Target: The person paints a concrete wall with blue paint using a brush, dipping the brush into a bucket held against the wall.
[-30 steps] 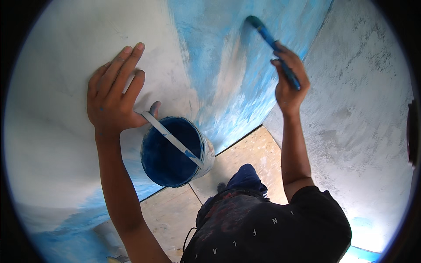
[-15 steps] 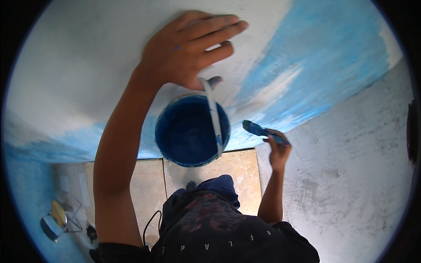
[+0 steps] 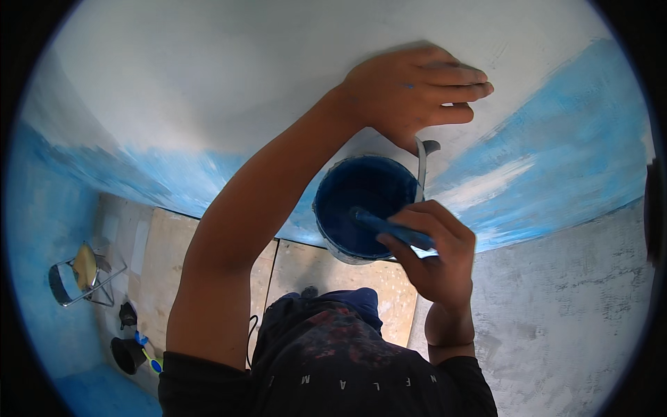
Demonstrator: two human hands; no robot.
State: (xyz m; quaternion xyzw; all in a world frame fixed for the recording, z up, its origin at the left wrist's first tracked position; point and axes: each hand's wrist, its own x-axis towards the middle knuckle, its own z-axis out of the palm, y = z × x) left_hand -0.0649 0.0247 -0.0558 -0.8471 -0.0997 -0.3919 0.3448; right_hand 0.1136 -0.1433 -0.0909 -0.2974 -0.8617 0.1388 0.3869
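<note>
Firstly, left hand [image 3: 417,94]: arm reached up from below, bent at the elbow, back of the hand toward me, a blue speck on it. My fingers lay stretched to the right along the wall [image 3: 208,83], slightly parted, gripping nothing; whether they pressed it, I couldn't tell. The white bail [image 3: 422,167] of the bucket [image 3: 361,174] hung over my thumb.

Right hand [image 3: 441,254]: forearm rose from the lower right, hand turned leftward. My fingers were closed round the brush [image 3: 396,228], thumb below, forefinger above.

Brush: head end up and to the left, butt down and to the right at my fingers, long axis on a shallow slant. Its head was inside the bucket's mouth; how deep, the darkness hid. Shaft blue, head darker.

Bucket: round, open-topped, dark blue inside, pale outside, just below my left hand.
</note>
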